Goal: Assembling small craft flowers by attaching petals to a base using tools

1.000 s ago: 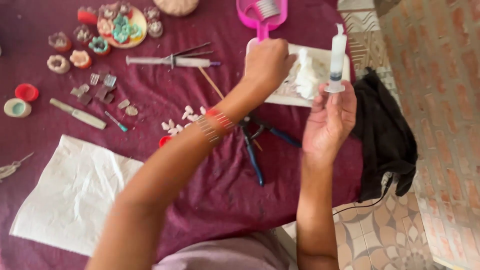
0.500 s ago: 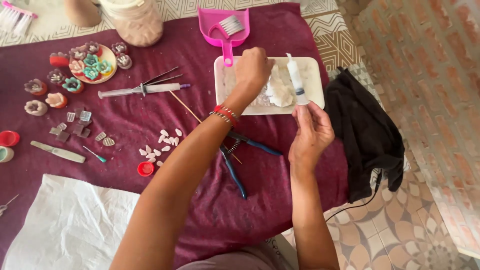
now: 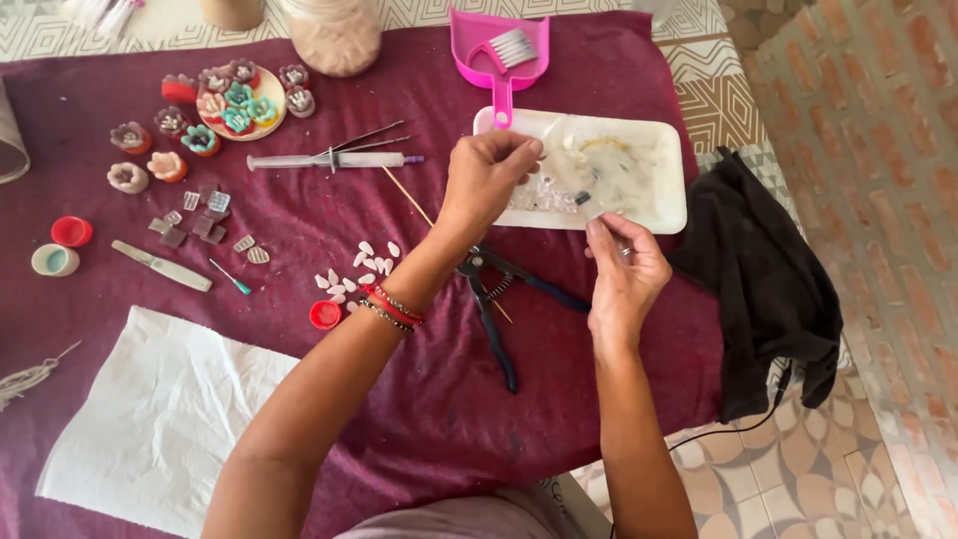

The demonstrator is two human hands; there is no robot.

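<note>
The left hand [image 3: 489, 180] hovers over the near-left end of the white rectangular plastic tray [image 3: 659, 205], its grip pressed together, pinching something too small to tell. The right hand [image 3: 627, 274] sits at the tray's near edge, fingertips pinched on a small dark bit. The tray lies toward the far right edge of the maroon cloth-covered surface [image 3: 399, 399]. Dark-handled pliers [image 3: 494, 309] lie between the forearms.

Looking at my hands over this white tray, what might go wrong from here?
1. The white tray sits near the table's edge; a nudge from the right hand might push it off.
2. The pliers lie open under the left hand; a lowered wrist could catch them.
3. The small clear pieces in the tray might scatter.
</note>
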